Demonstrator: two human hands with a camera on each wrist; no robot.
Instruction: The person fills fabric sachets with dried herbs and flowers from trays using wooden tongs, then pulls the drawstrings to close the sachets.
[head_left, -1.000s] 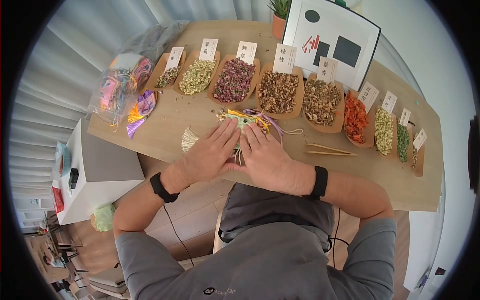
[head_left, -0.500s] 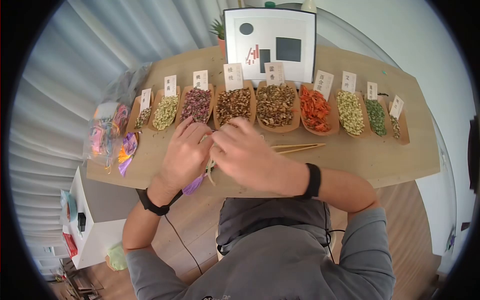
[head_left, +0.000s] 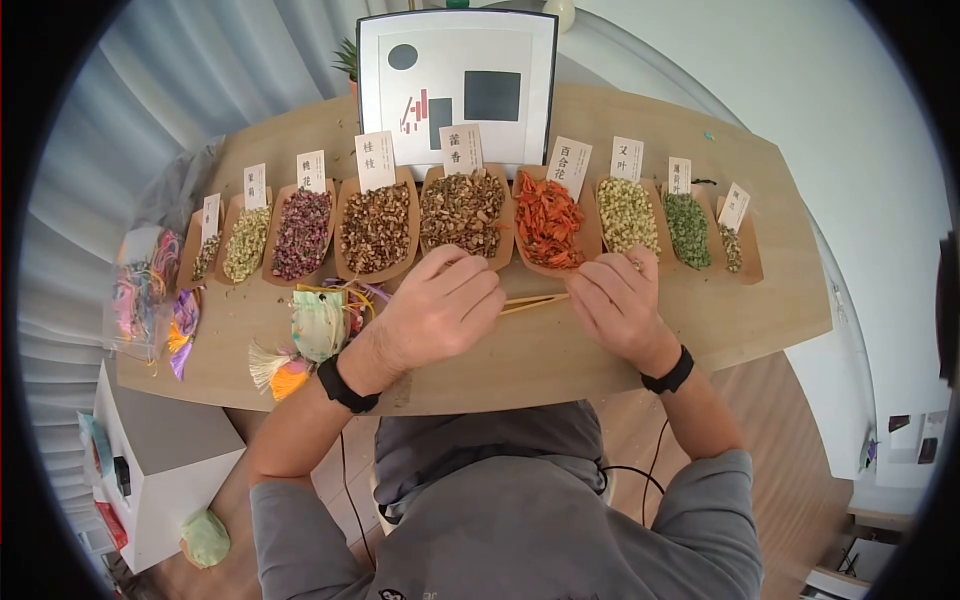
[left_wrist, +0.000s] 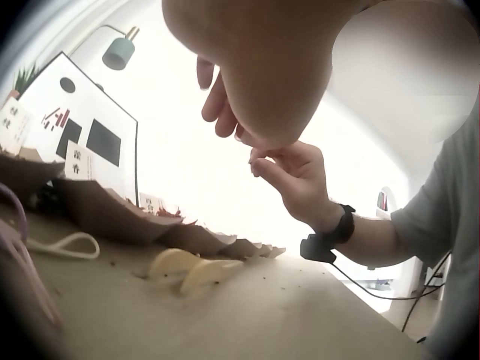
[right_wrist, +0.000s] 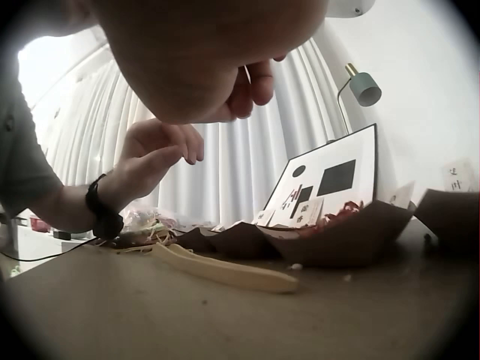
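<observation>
My left hand (head_left: 445, 305) hovers above the table with its fingers loosely curled and nothing visible in them. To its right, my right hand (head_left: 622, 305) is raised near the orange-flower tray; the left wrist view shows its thumb close to its fingertips, with nothing seen between them. A pair of wooden tongs (head_left: 535, 303) lies on the table between the hands, partly behind the left one. A pale green pouch (head_left: 318, 325) lies left of my left wrist, with a cream tassel (head_left: 268, 365), an orange tassel (head_left: 288, 382) and cords about it.
Labelled paper trays of dried herbs line the table, among them orange flowers (head_left: 548, 220), pink buds (head_left: 302, 232) and green leaves (head_left: 688, 228). Behind them stands a framed picture (head_left: 455, 90). A plastic bag of coloured cords (head_left: 145, 290) and a purple tassel (head_left: 183, 320) lie far left.
Both hands lay flat on the pouch, then came together with their fingers at a cord. Now they are apart, farther right along the table, and the pouch lies on the left. The head view has turned.
</observation>
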